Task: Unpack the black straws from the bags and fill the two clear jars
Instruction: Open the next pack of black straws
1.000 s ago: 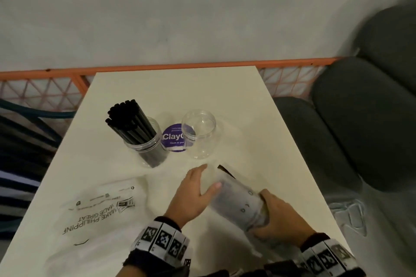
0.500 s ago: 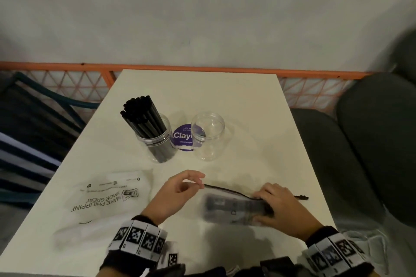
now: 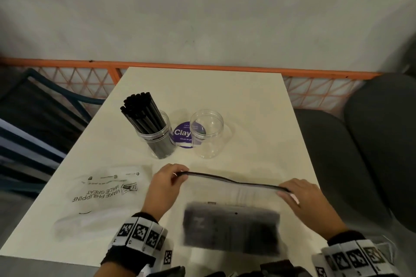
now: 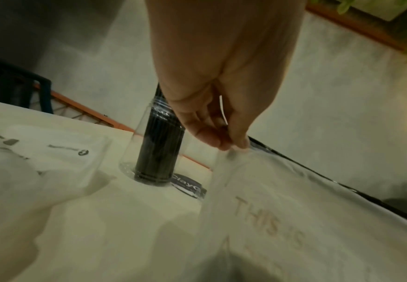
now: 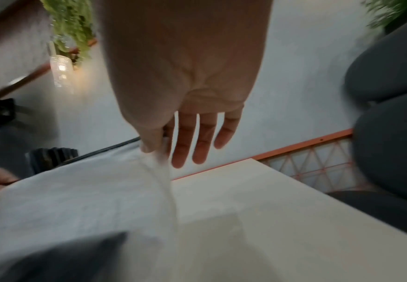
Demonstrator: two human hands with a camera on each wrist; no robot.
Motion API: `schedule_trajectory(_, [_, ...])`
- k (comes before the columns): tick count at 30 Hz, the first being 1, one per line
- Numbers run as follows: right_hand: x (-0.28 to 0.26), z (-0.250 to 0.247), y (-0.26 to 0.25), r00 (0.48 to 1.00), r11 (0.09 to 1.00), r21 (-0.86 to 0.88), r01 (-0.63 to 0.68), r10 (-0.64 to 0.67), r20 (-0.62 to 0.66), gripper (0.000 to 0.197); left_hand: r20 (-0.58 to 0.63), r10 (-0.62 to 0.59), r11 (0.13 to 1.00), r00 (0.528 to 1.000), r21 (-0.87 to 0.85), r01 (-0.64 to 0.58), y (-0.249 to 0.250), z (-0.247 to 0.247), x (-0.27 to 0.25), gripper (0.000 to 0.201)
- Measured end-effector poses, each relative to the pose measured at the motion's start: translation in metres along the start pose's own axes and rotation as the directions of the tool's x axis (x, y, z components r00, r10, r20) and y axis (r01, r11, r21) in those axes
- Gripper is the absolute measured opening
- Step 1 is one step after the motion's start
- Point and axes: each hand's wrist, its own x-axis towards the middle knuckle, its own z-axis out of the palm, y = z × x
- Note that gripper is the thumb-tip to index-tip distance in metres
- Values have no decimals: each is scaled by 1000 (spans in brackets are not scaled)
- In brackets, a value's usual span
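Bag (image 3: 231, 216) now stretched flat and wider near the surface's (image 3: 202, 87) front edge. Left hand (image 3: 165, 183) and right hand (image 3: 308, 198) each pinch an end of its black zip strip. Step: opening. Next: part the strip, then move straws to empty jar (image 3: 207, 136).

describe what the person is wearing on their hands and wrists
Both hands are bare: no gloves, and no rings that the pictures show. The left hand and the right hand each have a wristband of white square tiles printed with black square-patterned markers, set over a black cuff. The right wristband looks the same, partly cut off by the frame edge.
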Motion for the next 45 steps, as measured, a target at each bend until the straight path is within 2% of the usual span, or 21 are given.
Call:
schedule_trajectory(1, [-1, -4, 3, 999, 997, 54, -50, 51, -15, 57, -29, 17, 999, 999, 37, -16, -2, -4, 2, 13])
schedule_trajectory(2, [-2, -9, 4, 995, 986, 141, -86, 92, -33, 47, -50, 23, 998, 998, 63, -20, -2, -8, 3, 11])
schedule_trajectory(4, [1, -19, -2, 987, 942, 312, -124, 151, -63, 8, -81, 18, 997, 997, 81, -12, 0, -14, 6, 9])
schedule_trajectory(6, [10, -22, -9, 984, 900, 419, -121, 165, -70, 20, -73, 24, 995, 997, 95, -17, 3, -17, 9, 8])
schedule_trajectory(9, [24, -16, -16, 972, 847, 482, -226, 225, 60, 36, -60, 43, 994, 997, 102, -36, 5, -19, 12, 7])
schedule_trajectory(11, [31, -7, -17, 974, 869, 442, -223, 215, 67, 27, -77, 36, 996, 996, 89, -29, 4, -20, 14, 9])
schedule_trajectory(13, [37, -4, -19, 973, 867, 450, -214, 231, 17, 18, -82, 17, 994, 996, 109, -8, 5, -23, 14, 11])
schedule_trajectory(15, [39, -4, -23, 951, 782, 578, -233, 308, -34, 11, -97, 44, 972, 994, 234, -21, 9, -25, 14, 11])
schedule_trajectory(17, [41, -7, -30, 924, 649, 728, -223, 379, -55, 11, -98, 121, 919, 988, 386, -74, 20, -24, 13, 19])
schedule_trajectory(19, [42, -17, -39, 924, 555, 811, -188, 379, -46, 11, -65, 208, 903, 976, 397, -166, 48, -19, 12, 24])
schedule_trajectory(21, [42, -28, -52, 951, 520, 842, -143, 308, -29, 16, 17, 298, 910, 954, 295, -290, 85, -10, 10, 32])
schedule_trajectory(23, [42, -37, -66, 970, 531, 841, -101, 240, -35, 21, 118, 362, 910, 925, 169, -378, 114, 2, 7, 32])
schedule_trajectory(25, [42, -43, -79, 973, 547, 835, -59, 220, -75, 17, 179, 402, 900, 898, 100, -424, 131, 13, 3, 32])
schedule_trajectory(28, [42, -47, -92, 966, 566, 824, -31, 228, -121, 9, 149, 378, 922, 914, 28, -386, 138, 20, 3, 24])
schedule_trajectory(31, [42, -50, -98, 975, 635, 772, 0, 173, -143, 8, 109, 355, 934, 929, -6, -356, 138, 21, 5, 15])
schedule_trajectory(34, [43, -53, -99, 974, 655, 755, 13, 164, -158, 8, 133, 398, 908, 908, 88, -410, 136, 17, 5, 17])
schedule_trajectory(36, [44, -58, -92, 955, 637, 770, 19, 215, -202, 14, 135, 406, 887, 904, 180, -425, 131, 10, 8, 16])
schedule_trajectory(40, [45, -74, -65, 893, 579, 815, 20, 356, -275, 21, 108, 330, 896, 938, 277, -347, 112, -16, 18, 9])
schedule_trajectory(43, [40, -86, -48, 845, 526, 850, 36, 438, -307, 6, 48, 306, 889, 951, 342, -303, 93, -40, 24, 3])
schedule_trajectory(44, [39, -88, -44, 833, 520, 854, 33, 458, -311, 5, 26, 306, 882, 952, 368, -294, 87, -46, 26, 2])
schedule_trajectory(45, [38, -89, -41, 825, 525, 851, 22, 471, -312, 12, 8, 302, 881, 953, 379, -282, 81, -52, 28, 1])
